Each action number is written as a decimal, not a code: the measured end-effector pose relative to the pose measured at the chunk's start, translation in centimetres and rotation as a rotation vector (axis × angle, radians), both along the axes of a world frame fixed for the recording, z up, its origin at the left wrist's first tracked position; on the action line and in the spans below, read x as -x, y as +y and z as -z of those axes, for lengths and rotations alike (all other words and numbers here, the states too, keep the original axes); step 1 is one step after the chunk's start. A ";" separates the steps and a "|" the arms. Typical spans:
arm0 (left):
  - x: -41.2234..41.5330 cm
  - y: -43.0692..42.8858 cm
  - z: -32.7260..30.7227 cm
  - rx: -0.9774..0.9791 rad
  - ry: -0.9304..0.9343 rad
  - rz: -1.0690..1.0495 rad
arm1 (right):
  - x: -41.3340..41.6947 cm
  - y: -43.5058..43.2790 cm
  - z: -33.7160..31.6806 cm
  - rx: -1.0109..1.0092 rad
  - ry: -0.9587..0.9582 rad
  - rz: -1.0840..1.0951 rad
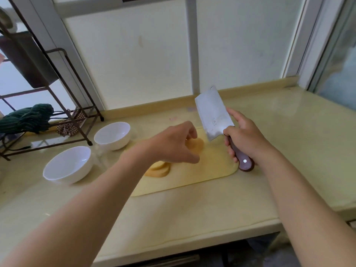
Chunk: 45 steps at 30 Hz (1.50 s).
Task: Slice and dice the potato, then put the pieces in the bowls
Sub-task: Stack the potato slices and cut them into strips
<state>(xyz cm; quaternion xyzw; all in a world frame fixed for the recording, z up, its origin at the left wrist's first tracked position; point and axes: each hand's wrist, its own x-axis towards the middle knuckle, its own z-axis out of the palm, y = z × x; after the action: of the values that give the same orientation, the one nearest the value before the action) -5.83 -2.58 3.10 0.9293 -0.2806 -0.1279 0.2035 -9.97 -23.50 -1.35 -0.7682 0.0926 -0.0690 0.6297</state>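
Lying on the pale yellow cutting board (212, 170), the potato is already cut into round potato slices (197, 146) near the board's middle. A second heap of slices (159, 171) sits toward the board's near left edge. No dice show yet, and no potato shows in either bowl.

The left hand (173, 145) is directly over the middle slices. Its fingers curl down on their far side and its thumb reaches along their near side, so it appears to pinch them. The contact itself is hidden under the palm.

The right hand (244, 139) is wrapped around the dark handle of a cleaver (212, 114). It is raised over the board's far right part, clear of the surface, with the blade tilted up and away. The cutting edge faces left, toward the slices.

So the slices lie left of the blade with the left hand much the nearer, and they probably need steadying before the cleaver drops.

Two white bowls stand off the board's left side, the near bowl (77, 173) and the far bowl (115, 142). Further left of the board, a metal rack (77, 105) stands beside a green striped cloth (28, 118).
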 end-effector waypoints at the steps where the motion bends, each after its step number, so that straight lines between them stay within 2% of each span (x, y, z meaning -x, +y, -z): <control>1: -0.2 -0.5 0.3 0.005 0.011 0.012 | 0.0 -0.1 0.0 0.003 -0.010 0.019; 3: -0.6 -1.1 0.9 -0.010 0.001 0.032 | -0.1 -0.4 -0.1 0.002 -0.030 0.063; 5: -1.0 -1.3 1.3 0.121 0.090 -0.003 | -0.2 -0.6 -0.2 -0.016 -0.053 0.107; 6: -1.1 -1.3 1.4 0.269 0.225 -0.055 | -0.2 -0.7 -0.3 -0.026 -0.064 0.130; 9: -1.2 -1.8 1.4 0.831 0.798 -0.342 | -0.4 -1.0 -0.2 -0.057 -0.086 0.189; 10: -1.4 -1.9 1.5 0.934 0.896 -0.426 | -0.4 -1.1 -0.2 -0.071 -0.089 0.200; 12: -1.5 -2.3 1.8 0.978 0.924 -0.513 | -0.5 -1.2 -0.1 -0.085 -0.088 0.208; 16: -2.1 -2.2 1.7 0.815 0.714 -0.500 | -0.4 -1.0 -0.2 -0.078 -0.085 0.185; 19: -3.4 -1.6 1.8 0.598 0.417 -0.471 | -0.4 -0.9 -0.3 -0.066 -0.081 0.165; 22: -5.3 -0.9 1.6 0.548 0.229 -0.503 | -0.4 -0.8 -0.3 -0.058 -0.078 0.151; 27: -7.9 0.0 2.6 0.483 0.251 -0.536 | -0.4 -0.7 -0.1 -0.050 -0.077 0.136; 32: -8.2 -0.5 3.0 0.396 0.167 -0.497 | -0.4 -0.6 -0.2 -0.041 -0.076 0.101; 36: -8.1 -0.4 2.9 0.215 0.041 -0.429 | -0.4 -0.5 -0.1 -0.030 -0.072 0.086; 41: -7.1 1.0 2.1 -0.086 0.037 -0.313 | -0.6 -0.5 0.0 -0.029 -0.073 0.090; 45: -5.6 2.5 1.8 -0.233 0.001 -0.118 | -0.6 -0.5 0.1 -0.028 -0.077 0.085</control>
<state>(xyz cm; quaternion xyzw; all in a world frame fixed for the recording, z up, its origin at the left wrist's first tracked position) -0.24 -0.03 1.26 0.9614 -0.2087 -0.1477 0.1013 -9.33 -24.00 -1.46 -0.7513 0.1020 -0.1240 0.6401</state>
